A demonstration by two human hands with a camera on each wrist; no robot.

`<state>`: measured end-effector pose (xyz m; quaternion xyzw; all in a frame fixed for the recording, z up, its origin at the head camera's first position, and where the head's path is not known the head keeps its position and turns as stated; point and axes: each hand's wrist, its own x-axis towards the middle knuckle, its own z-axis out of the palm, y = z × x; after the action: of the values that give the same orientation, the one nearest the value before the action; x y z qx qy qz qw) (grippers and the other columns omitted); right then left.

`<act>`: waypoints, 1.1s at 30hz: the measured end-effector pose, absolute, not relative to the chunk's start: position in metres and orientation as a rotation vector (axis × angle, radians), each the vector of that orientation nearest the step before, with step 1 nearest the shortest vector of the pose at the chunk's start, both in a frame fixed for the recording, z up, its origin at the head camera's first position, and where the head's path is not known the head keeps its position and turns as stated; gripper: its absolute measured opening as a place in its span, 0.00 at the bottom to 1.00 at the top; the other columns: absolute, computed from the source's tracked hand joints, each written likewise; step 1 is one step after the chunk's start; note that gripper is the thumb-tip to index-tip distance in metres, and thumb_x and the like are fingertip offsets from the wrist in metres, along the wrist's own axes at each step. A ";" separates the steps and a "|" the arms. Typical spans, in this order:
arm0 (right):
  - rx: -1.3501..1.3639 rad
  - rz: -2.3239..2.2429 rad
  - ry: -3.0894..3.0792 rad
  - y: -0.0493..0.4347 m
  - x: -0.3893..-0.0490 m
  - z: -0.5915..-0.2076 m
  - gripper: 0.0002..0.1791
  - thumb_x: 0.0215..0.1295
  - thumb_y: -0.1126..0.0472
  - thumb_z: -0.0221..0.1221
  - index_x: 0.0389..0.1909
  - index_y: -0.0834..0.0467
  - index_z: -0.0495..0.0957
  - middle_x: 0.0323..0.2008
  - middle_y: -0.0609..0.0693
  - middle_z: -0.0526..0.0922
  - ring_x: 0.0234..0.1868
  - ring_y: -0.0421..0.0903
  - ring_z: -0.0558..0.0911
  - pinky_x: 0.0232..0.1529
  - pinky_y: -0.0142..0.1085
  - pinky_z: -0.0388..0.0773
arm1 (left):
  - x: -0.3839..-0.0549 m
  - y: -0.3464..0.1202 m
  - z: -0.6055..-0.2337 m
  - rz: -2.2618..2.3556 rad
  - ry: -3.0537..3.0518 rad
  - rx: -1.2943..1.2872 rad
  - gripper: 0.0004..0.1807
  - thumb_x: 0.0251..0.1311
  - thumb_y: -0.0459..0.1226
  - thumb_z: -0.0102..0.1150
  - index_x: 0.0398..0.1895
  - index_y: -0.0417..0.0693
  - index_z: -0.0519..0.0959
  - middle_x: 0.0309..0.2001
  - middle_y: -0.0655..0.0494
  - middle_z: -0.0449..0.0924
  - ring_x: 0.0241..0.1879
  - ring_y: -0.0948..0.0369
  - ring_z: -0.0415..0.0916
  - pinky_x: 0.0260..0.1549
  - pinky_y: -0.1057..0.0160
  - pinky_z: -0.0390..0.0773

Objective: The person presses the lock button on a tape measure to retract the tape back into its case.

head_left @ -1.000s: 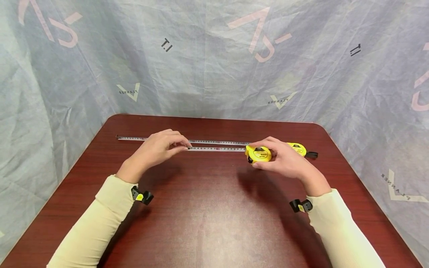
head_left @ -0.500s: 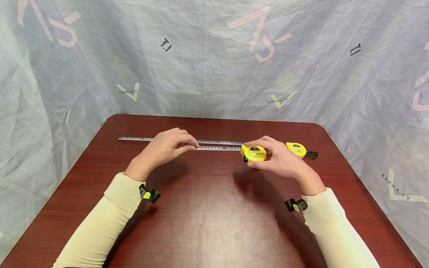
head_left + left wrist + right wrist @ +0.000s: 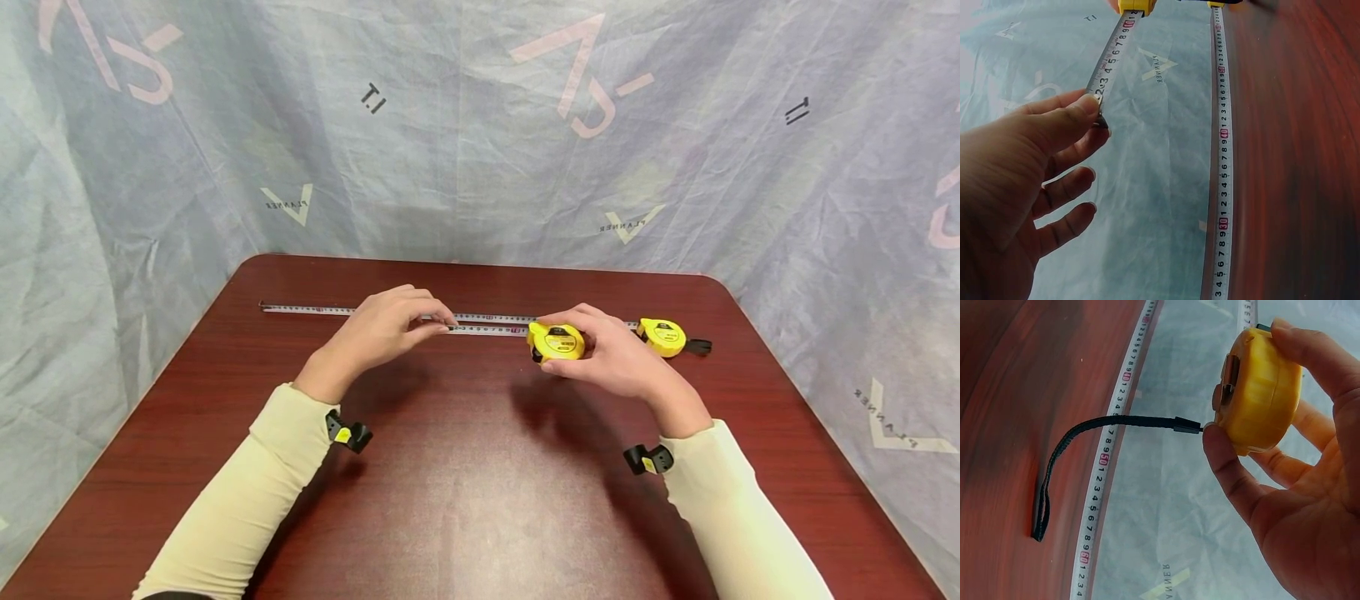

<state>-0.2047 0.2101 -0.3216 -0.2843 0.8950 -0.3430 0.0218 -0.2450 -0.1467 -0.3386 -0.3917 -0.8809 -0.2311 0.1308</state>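
Above a dark red table, its far edge at 12 o'clock, a person's left hand pinches the end of a metal tape blade between thumb and fingertips, the outer fingers loosely bent. At its 3 o'clock, the right hand grasps a yellow tape measure, thumb and fingers gripping opposite sides of the case. The pinched blade runs straight from one hand to the other; a black strap trails from the held case. Just beyond, toward 12 o'clock, a longer blade lies along the tabletop, its tip toward 9 o'clock. It leads to a second yellow tape measure, at 3 o'clock from the held one. A printed grey curtain hangs at 12 o'clock.
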 end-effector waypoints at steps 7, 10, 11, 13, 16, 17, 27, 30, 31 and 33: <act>-0.884 -1.062 2.774 0.204 -0.206 -0.322 0.33 0.59 0.48 0.76 0.66 0.45 0.78 0.54 0.46 0.76 0.47 0.44 0.78 0.44 0.42 0.81 | -0.247 -0.141 -0.340 -0.680 -2.544 -1.148 0.07 0.68 0.42 0.68 0.46 0.63 0.88 0.43 0.71 0.83 0.40 0.64 0.75 0.37 0.59 0.74; -0.888 -1.060 2.776 0.202 -0.206 -0.323 0.33 0.59 0.49 0.76 0.66 0.45 0.79 0.53 0.45 0.76 0.47 0.44 0.78 0.44 0.41 0.81 | -0.247 -0.137 -0.340 -0.682 -2.534 -1.160 0.07 0.67 0.42 0.69 0.45 0.63 0.88 0.43 0.71 0.84 0.40 0.63 0.75 0.36 0.59 0.74; -0.894 -1.059 2.778 0.201 -0.207 -0.324 0.33 0.58 0.49 0.76 0.66 0.45 0.79 0.53 0.45 0.77 0.46 0.44 0.78 0.43 0.41 0.81 | -0.247 -0.136 -0.340 -0.680 -2.530 -1.162 0.07 0.67 0.42 0.69 0.45 0.63 0.88 0.42 0.71 0.84 0.40 0.64 0.75 0.36 0.59 0.74; -0.901 -1.059 2.781 0.200 -0.207 -0.324 0.33 0.58 0.50 0.77 0.65 0.45 0.79 0.52 0.45 0.77 0.46 0.44 0.78 0.43 0.41 0.80 | -0.247 -0.133 -0.340 -0.679 -2.521 -1.167 0.07 0.67 0.42 0.70 0.45 0.64 0.88 0.42 0.71 0.84 0.39 0.64 0.75 0.36 0.60 0.74; -0.908 -1.066 2.777 0.197 -0.208 -0.325 0.33 0.58 0.50 0.77 0.65 0.45 0.79 0.52 0.45 0.77 0.46 0.44 0.78 0.43 0.41 0.81 | -0.247 -0.130 -0.340 -0.677 -2.509 -1.176 0.07 0.66 0.41 0.70 0.45 0.64 0.88 0.42 0.71 0.84 0.39 0.63 0.75 0.36 0.60 0.74; -0.908 -1.070 2.772 0.197 -0.209 -0.325 0.32 0.58 0.50 0.77 0.65 0.46 0.79 0.52 0.45 0.77 0.46 0.45 0.78 0.43 0.42 0.81 | -0.247 -0.129 -0.340 -0.677 -2.508 -1.177 0.07 0.66 0.41 0.70 0.45 0.64 0.89 0.42 0.71 0.84 0.39 0.63 0.76 0.36 0.60 0.74; -0.906 -1.063 2.769 0.188 -0.209 -0.328 0.32 0.59 0.49 0.76 0.64 0.45 0.80 0.53 0.45 0.77 0.47 0.44 0.78 0.45 0.42 0.80 | -0.249 -0.116 -0.342 -0.664 -2.475 -1.221 0.07 0.66 0.41 0.70 0.45 0.62 0.89 0.41 0.71 0.84 0.40 0.65 0.76 0.36 0.61 0.75; -0.915 -1.063 2.771 0.187 -0.209 -0.328 0.32 0.58 0.48 0.76 0.64 0.45 0.80 0.53 0.45 0.77 0.47 0.44 0.78 0.45 0.42 0.80 | -0.249 -0.112 -0.343 -0.657 -2.460 -1.230 0.07 0.66 0.40 0.71 0.45 0.61 0.89 0.41 0.71 0.84 0.39 0.64 0.76 0.36 0.61 0.75; -0.915 -1.064 2.770 0.186 -0.210 -0.328 0.32 0.59 0.48 0.76 0.64 0.45 0.80 0.53 0.45 0.77 0.47 0.44 0.78 0.45 0.42 0.80 | -0.249 -0.112 -0.344 -0.655 -2.457 -1.232 0.07 0.65 0.40 0.71 0.44 0.61 0.89 0.41 0.71 0.84 0.39 0.64 0.76 0.35 0.61 0.75; -0.920 -1.066 2.765 0.186 -0.210 -0.328 0.32 0.59 0.49 0.76 0.64 0.45 0.79 0.53 0.45 0.76 0.47 0.44 0.78 0.45 0.42 0.80 | -0.249 -0.109 -0.344 -0.654 -2.455 -1.236 0.07 0.65 0.40 0.71 0.44 0.61 0.89 0.41 0.70 0.84 0.38 0.64 0.76 0.35 0.62 0.74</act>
<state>-0.2095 0.1855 -0.3284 -0.2964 0.8909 -0.3435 0.0194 -0.2493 -0.1095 -0.3439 -0.4320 -0.8581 -0.2287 0.1576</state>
